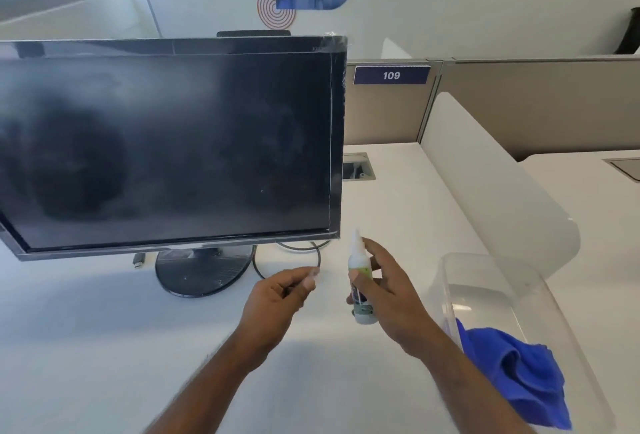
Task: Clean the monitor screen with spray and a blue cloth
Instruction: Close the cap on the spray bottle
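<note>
A black monitor point(166, 143) stands on the white desk, its dark screen hazy with smudges. Below the monitor's lower right corner, my right hand point(391, 291) grips a small white spray bottle point(358, 260) upright, nozzle on top. A little to the left of it, my left hand point(277, 298) pinches a small clear cap point(314, 276) between thumb and fingertips. The blue cloth point(516, 374) lies crumpled in a clear plastic bin point(491, 281) at the right, apart from both hands.
The monitor's round base point(204, 271) and a black cable point(291, 253) sit on the desk point(104, 347) just beyond my hands. A cable port point(358, 167) is set in the desk behind. Beige partitions point(519, 101) and a white divider point(485, 174) bound the right side.
</note>
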Tool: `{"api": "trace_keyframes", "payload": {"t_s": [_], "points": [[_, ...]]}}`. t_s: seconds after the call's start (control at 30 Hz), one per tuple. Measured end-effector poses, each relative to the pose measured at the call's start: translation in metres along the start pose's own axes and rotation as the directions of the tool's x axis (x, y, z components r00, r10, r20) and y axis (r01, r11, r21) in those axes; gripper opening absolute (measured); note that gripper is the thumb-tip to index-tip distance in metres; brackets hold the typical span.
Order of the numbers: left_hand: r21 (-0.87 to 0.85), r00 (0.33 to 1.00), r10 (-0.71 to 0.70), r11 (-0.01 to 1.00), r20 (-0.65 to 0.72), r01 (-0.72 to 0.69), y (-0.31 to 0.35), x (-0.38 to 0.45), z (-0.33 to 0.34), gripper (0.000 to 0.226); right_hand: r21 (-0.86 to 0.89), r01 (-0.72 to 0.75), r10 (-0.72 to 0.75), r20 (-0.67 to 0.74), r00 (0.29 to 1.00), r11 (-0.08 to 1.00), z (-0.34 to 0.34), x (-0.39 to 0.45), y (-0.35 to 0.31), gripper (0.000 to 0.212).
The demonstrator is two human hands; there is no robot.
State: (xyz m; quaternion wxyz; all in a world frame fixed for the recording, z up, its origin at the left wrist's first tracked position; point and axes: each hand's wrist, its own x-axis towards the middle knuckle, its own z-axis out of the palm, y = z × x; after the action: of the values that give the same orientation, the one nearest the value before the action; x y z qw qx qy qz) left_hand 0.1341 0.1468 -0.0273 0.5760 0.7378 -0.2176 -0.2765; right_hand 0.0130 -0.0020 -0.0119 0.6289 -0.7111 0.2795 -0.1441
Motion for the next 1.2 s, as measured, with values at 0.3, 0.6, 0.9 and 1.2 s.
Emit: {"api": "trace_keyframes", "payload": {"t_s": [0.3,0.6,0.9,1.2], "points": [[-0.136,0.994,0.083,0.986,-0.068,-0.091,0.022,-0.014,-0.030,0.017,0.153,0.127,-0.129,0.005,0.992,0.980,0.022,-0.027,-0.008,0.018],[-0.093,0.982,0.153,0.982,-0.108,-0.163,0.039,-0.014,-0.050,0.017,0.166,0.177,-0.191,0.073,0.979,0.970,0.037,-0.039,-0.017,0.023],[0.026,0.962,0.273,0.961,0.008,-0.274,0.044,-0.020,-0.053,0.020,0.083,0.199,-0.201,0.018,0.979,0.977,0.044,-0.042,-0.018,0.027],[-0.004,0.952,0.305,0.952,0.035,-0.305,0.049,-0.024,-0.051,0.017,0.105,0.215,-0.217,0.003,0.976,0.971,0.048,-0.047,-0.018,0.029]]}}
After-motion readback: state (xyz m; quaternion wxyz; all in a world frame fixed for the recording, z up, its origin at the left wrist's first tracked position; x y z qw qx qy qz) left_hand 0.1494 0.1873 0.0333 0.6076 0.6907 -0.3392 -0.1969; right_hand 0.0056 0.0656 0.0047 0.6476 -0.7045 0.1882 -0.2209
